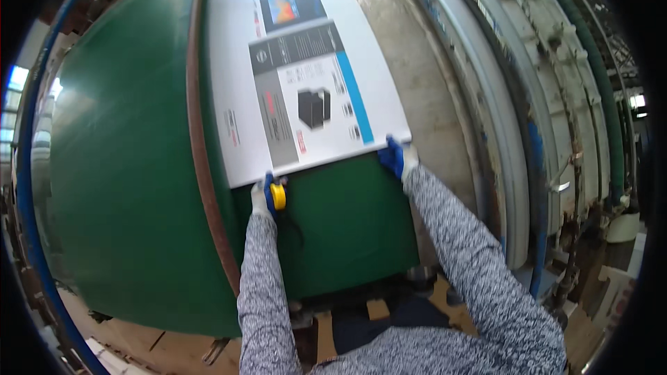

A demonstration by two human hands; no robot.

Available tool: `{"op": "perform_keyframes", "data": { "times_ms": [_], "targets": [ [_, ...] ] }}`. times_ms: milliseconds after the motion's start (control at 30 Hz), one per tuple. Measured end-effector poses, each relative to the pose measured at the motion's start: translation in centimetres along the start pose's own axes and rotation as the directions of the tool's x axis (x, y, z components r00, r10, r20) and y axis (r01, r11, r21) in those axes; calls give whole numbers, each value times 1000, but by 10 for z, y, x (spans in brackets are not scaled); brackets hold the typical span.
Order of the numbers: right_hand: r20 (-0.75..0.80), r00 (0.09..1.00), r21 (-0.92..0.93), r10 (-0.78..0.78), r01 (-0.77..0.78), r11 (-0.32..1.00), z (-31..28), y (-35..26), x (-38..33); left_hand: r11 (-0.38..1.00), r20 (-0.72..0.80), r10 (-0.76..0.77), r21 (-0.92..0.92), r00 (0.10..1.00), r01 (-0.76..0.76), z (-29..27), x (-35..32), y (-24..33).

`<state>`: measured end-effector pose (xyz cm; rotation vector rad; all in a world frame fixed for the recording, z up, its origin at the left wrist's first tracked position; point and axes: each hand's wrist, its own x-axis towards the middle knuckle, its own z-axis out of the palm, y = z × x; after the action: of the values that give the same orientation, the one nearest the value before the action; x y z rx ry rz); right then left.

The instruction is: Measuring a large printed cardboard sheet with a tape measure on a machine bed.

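A large white printed sheet (379, 90), with grey panels, a blue stripe and pictures of dark box-shaped devices, lies on a green belt (340, 229). My left hand (262, 196), in a white and blue glove, is closed at the sheet's near left corner. A small round yellow object (278, 196) sits against that hand; its kind is hard to tell, and a dark strap seems to hang below it. My right hand (398, 158), gloved alike, pinches the near right corner. Both thumbs and fingertips are partly hidden.
A rusty pipe (198, 118) runs along the belt's left side, with a wide green surface (125, 167) beyond it. To the right are long metal rollers (486, 97) and machine frames. A blue bar (26, 173) curves along the far left.
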<state>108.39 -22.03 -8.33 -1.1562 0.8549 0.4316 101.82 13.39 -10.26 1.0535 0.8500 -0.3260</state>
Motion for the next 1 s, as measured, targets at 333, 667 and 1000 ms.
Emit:
{"op": "perform_keyframes", "data": {
  "times_ms": [333, 667, 1000],
  "targets": [
    [49, 998, 182, 33, -41, 982, 4, 1, -6, 999, 5, -33, 43, 999, 33, -3, 2, 2],
    [81, 991, 129, 105, -115, 985, 9, 17, 10, 996, -40, -39, 84, 998, 42, -14, -3, 1],
    [156, 979, 102, 131, -148, 984, 7, 18, 20, 950, -71, 253, 207, 965, -234, 18, -244, 53]
  ]
}}
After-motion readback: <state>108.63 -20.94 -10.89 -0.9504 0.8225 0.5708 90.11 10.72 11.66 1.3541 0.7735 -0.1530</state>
